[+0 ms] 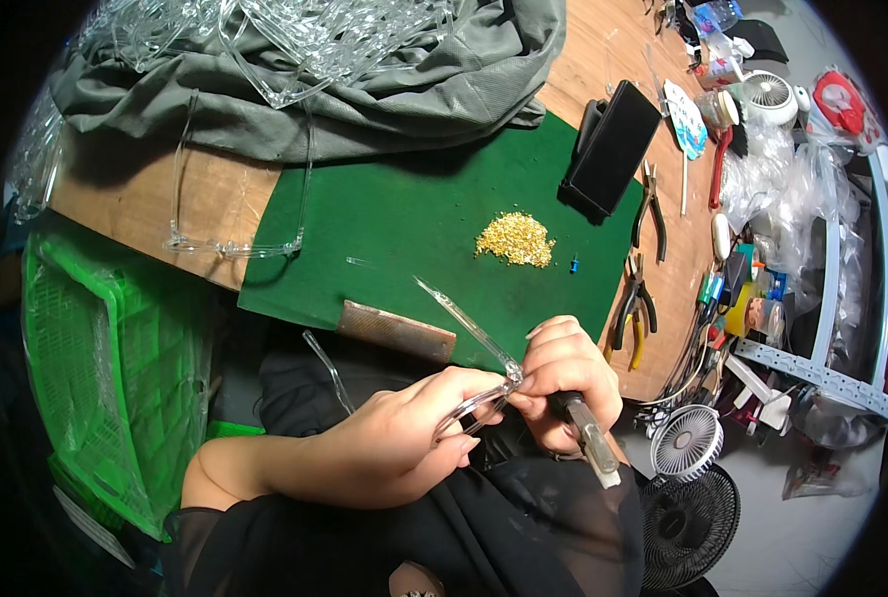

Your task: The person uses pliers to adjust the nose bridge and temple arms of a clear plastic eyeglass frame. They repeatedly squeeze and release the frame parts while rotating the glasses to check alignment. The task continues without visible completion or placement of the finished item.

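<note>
A clear plastic eyeglass frame [479,403] is gripped by my left hand [404,428], whose fingers wrap its rims. One temple [464,323] of it points up and away over the green mat, and another [330,373] sticks out to the left. My right hand [568,378] is closed, thumb and finger pinching the frame near the hinge. Across that palm lies a screwdriver-like tool [593,443] with a dark and translucent handle; its working tip is hidden. Beyond my hands, a heap of tiny gold-coloured metal parts [516,240] sits on the mat.
The green mat [394,219] carries a worn metal-looking bar [396,331], a black phone [613,149] and a blue pin [574,264]. Pliers [635,303] lie at right. Many clear frames [315,45] rest on grey cloth [364,119]; another frame [235,247] stands below. Green crate [115,378], left.
</note>
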`<action>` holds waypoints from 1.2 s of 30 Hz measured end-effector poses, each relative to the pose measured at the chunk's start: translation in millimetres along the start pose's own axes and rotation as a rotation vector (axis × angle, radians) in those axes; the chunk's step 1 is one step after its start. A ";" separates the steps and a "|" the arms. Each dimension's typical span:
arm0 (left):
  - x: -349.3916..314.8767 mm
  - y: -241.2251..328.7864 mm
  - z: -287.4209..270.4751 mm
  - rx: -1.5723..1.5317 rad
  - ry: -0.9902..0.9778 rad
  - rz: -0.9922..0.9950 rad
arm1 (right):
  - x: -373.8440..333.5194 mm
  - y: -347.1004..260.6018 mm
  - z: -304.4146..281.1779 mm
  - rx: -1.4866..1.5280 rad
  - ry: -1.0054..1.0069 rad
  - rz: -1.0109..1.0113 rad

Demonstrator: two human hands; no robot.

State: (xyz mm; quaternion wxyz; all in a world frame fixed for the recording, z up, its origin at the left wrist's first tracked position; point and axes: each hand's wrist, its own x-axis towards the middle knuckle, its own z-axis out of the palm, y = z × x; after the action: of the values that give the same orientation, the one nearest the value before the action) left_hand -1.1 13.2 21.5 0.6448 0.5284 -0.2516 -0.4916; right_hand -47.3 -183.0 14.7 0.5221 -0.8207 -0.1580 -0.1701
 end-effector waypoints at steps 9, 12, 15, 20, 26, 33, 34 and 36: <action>-1.6 0.0 0.2 -0.051 -0.090 0.001 | -6.1 -1.6 4.5 -0.041 0.057 -0.054; -0.9 -0.4 -1.0 -0.249 -0.141 -0.028 | -9.0 -0.8 11.3 -0.008 0.161 -0.063; -0.9 1.6 -1.4 -0.435 -0.153 -0.098 | -8.7 0.3 8.2 -0.010 0.125 -0.090; 0.3 1.1 -1.9 -0.441 -0.176 -0.085 | -8.5 -2.0 6.3 -0.025 0.125 -0.083; -1.9 -0.3 -1.8 -0.426 -0.153 -0.096 | -8.8 1.1 7.0 0.001 0.090 -0.077; -1.5 0.4 -0.5 -0.195 -0.138 -0.037 | -8.8 -1.5 2.9 -0.009 0.055 -0.050; -2.1 0.4 -0.9 -0.174 -0.133 -0.037 | -8.9 -1.0 3.3 -0.007 0.051 -0.049; -2.9 1.5 -1.8 -0.134 -0.128 -0.037 | -8.7 -0.9 3.7 -0.006 0.045 -0.045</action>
State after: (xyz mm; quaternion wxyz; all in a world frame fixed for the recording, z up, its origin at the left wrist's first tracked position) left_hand -0.2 16.5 22.9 0.6522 0.4563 -0.2491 -0.5518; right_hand -55.0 -180.0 10.1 0.5192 -0.8145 -0.1640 -0.2005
